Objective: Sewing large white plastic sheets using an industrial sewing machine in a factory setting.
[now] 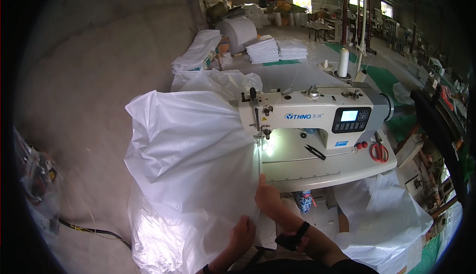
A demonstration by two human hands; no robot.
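Note:
A large white plastic-like sheet (193, 145) drapes over the left side of the sewing machine (297, 109), its right edge running under the lit needle area. My right hand (267, 197) is closed at that edge, just in front of the needle, with a finger laid along the seam line. Lower down and nearer me, my left hand (243, 234) has its fingers curled round the same edge. What lies inside the fingers of both hands is partly hidden. A dark band circles my right wrist.
On the machine table (342, 167) lie black thread snips (315, 152) and red-handled scissors (379, 152). A white thread cone (343, 63) stands behind the machine. More white sheeting (384, 219) hangs at the lower right. Folded white stacks (263, 51) and a large roll (238, 32) sit farther back.

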